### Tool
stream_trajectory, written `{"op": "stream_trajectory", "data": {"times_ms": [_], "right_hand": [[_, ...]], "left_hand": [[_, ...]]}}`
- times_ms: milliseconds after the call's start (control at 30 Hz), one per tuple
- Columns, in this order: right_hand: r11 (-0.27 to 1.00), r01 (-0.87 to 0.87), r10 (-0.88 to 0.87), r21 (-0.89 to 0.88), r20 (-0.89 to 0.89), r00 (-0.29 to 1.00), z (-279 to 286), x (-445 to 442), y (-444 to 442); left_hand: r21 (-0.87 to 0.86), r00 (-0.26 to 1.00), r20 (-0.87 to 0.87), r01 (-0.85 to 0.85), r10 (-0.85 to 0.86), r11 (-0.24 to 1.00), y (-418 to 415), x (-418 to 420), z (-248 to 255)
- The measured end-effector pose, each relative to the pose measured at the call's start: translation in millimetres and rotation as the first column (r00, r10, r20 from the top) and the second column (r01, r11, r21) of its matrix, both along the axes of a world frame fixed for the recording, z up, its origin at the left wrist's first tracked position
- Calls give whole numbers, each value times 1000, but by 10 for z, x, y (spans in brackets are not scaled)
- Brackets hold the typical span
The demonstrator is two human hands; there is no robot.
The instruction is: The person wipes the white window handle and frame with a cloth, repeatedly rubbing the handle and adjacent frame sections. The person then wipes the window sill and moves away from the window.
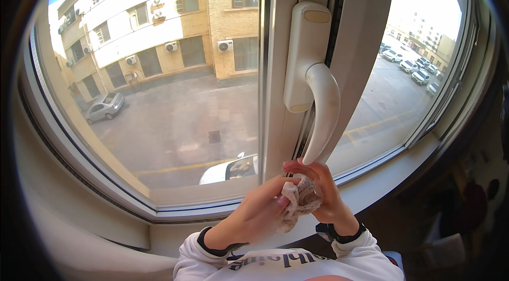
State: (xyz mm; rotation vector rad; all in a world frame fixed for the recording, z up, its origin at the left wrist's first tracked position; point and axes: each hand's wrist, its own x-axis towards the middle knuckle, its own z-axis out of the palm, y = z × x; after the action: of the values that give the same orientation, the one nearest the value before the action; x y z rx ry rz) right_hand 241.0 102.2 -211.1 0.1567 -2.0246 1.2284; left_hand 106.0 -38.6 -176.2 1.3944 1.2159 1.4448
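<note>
A crumpled, stained whitish cloth [301, 201] is bunched between my two hands at the foot of the window's middle post. My left hand [260, 211] grips it from the left, thumb and fingers pressed into the folds. From the right, my right hand [328, 191] cups around it, with fingers partly hidden behind the cloth. Just over the right fingers comes the lower tip of a white curved window handle [327, 102]; whether they touch is hard to tell. That handle points down from its base plate on the white window frame [280, 137].
A large glass pane [179, 121] with hazy smears lies left of the post, and another pane [370, 121] lies right. Below runs a pale windowsill [389, 185]. Outside are parked cars and a yellow building [159, 46]. Dim, unclear objects stand at the lower right.
</note>
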Motion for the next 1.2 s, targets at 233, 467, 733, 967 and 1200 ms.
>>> {"op": "stream_trajectory", "data": {"times_ms": [233,467,733,967,1200], "right_hand": [[974,195,-217,115,237,947,-183,282,54],[893,-83,-50,-442,-281,958,413,338,101],[968,239,-239,-72,7,971,1655,275,-51],[774,510,-593,376,146,792,1896,226,-329],[609,722,-778,329,69,625,1974,-115,-453]], "left_hand": [[-47,846,-532,-36,6,998,49,-40,-26],[588,937,43,-305,347,749,450,157,417],[433,905,241,224,-351,873,798,172,637],[558,966,143,100,-214,824,930,258,576],[680,976,98,78,-195,729,984,227,522]]}}
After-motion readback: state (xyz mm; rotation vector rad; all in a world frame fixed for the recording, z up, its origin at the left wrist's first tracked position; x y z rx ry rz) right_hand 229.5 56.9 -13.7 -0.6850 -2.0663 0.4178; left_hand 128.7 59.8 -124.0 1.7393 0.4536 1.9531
